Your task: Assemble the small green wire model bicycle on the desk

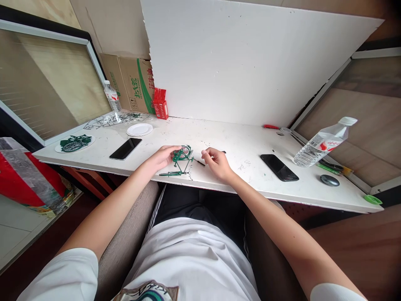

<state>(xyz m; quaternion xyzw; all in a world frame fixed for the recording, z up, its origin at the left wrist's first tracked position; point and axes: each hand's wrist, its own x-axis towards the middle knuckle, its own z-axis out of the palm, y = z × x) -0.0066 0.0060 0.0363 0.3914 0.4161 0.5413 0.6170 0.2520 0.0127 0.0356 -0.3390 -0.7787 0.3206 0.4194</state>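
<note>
Left hand (163, 157) grips a green model bicycle (182, 156) on the tabletop (232, 142); right hand (216, 162) pinches a thin black rod (199, 163), two phones (125, 149) flanking them.

Person's wearing a plain white t-shirt with short sleeves, you can see a sleeve edge on each upper arm at the bottom corners. There's some kind of printed graphic on the front of the shirt, beige patch with dark and teal lines, cut off by the frame so can't read it. Below that, black track pants with thin white stripes running down the sides. Forearms and both hands (161, 158) (217, 164) are bare, no watch, rings or gloves that I can make out
</note>
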